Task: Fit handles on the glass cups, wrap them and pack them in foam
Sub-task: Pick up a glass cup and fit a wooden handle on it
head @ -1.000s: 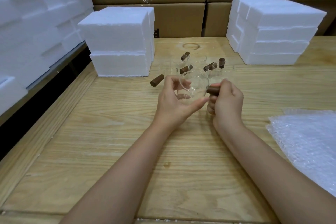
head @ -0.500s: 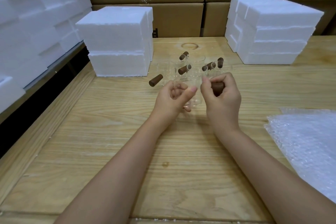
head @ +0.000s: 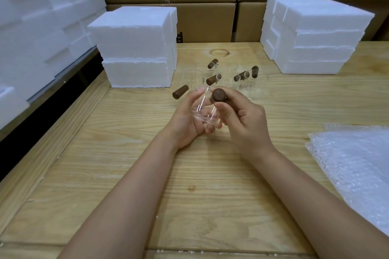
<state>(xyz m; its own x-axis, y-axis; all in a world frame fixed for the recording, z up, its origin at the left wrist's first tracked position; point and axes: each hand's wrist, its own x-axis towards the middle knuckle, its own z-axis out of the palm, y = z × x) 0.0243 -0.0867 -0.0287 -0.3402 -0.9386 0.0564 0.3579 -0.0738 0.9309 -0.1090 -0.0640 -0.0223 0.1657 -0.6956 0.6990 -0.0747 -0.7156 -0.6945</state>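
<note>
Left hand [head: 187,122] wraps the glass cup [head: 203,111], right hand [head: 246,120] pinches the brown handle [head: 218,95] against it. Risk: slick glass, so a skewed push could pop it loose or chip it. More cups [head: 254,90] and a loose handle [head: 180,93] just beyond the grip are easy to knock; bubble wrap [head: 353,164] lies right, foam blocks [head: 136,48] behind.

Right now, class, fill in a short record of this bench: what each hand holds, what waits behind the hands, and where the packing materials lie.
left hand: grips a glass cup
right hand: pinches a brown handle beside that cup
behind hands: more cups and handles on the table
foam blocks: stacks far left and far right
bubble wrap: table's right edge
</note>
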